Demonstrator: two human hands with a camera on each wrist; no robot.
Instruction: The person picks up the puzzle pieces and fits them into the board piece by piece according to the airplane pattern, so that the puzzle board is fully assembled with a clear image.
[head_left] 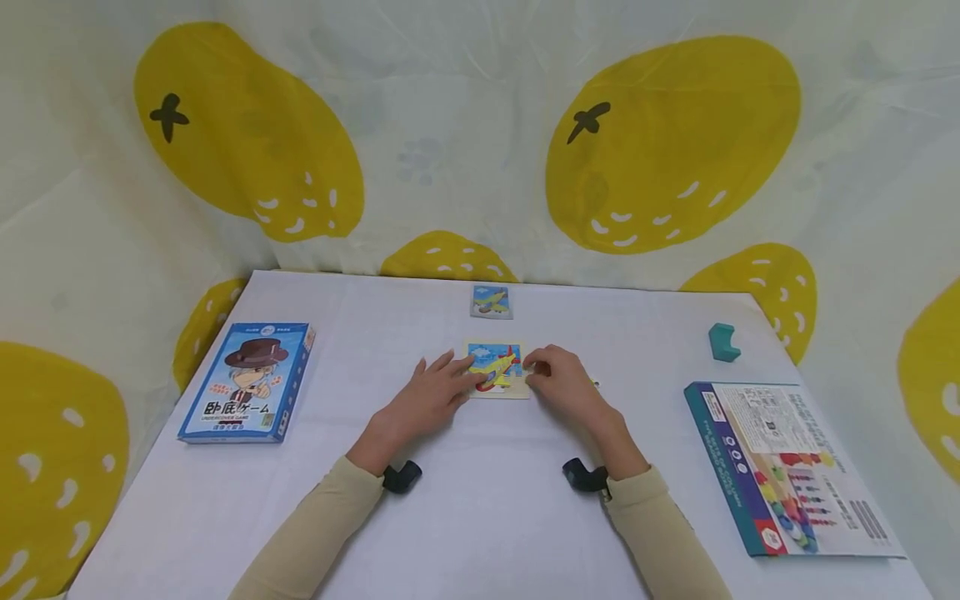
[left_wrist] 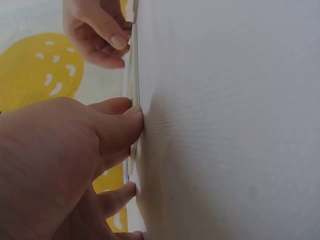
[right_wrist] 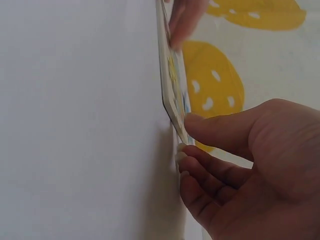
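A small wooden jigsaw puzzle (head_left: pixel 498 369) with a yellow-and-red plane on blue lies flat on the white table between both hands. Bare wood shows at its lower right. My left hand (head_left: pixel 432 392) rests at its left side, fingers spread fairly straight onto the picture; in the left wrist view the left thumb (left_wrist: pixel 131 125) touches the board's edge. At the right edge, my right hand (head_left: pixel 558 379) has curled fingers, with the right thumb (right_wrist: pixel 200 127) on the board and fingertips beside its rim. Whether a loose piece sits between them is hidden.
Behind the puzzle lies a small plane picture card (head_left: pixel 492 302). A blue game box (head_left: pixel 251 383) stands left, a larger white-and-teal box (head_left: pixel 795 475) right. Beyond that is a teal curved block (head_left: pixel 723 342). A small yellow bit (head_left: pixel 596 382) peeks out behind the right hand.
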